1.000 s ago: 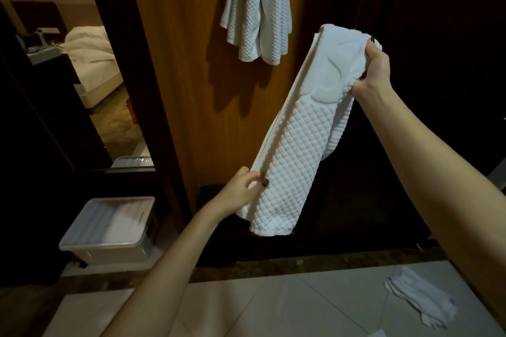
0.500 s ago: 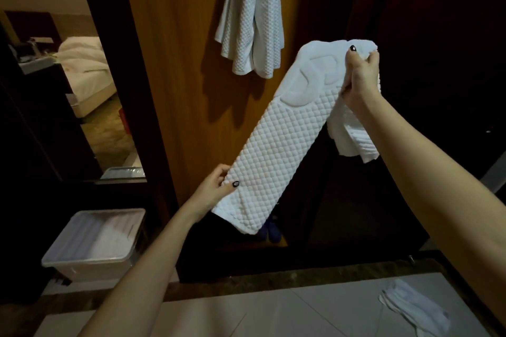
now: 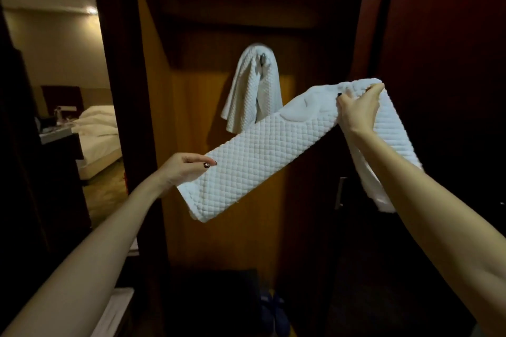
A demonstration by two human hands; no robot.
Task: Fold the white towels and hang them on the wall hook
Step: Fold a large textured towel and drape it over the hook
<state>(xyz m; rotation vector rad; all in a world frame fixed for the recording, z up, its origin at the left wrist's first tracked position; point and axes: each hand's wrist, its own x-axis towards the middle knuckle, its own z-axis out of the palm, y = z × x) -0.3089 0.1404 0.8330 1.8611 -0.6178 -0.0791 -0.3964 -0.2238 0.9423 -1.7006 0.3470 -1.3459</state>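
White towel (image 3: 262,156) stretched in midair, left hand (image 3: 186,169) pinching low end, right hand (image 3: 358,109) gripping raised end

Hotel room (made-up bed (image 3: 98,123), wood-panelled closet (image 3: 219,22), wall hook (image 3: 262,59)).

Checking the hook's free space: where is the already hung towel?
Head view, centre: the hung towel drapes over the hook on the wooden panel, partly behind the held towel.
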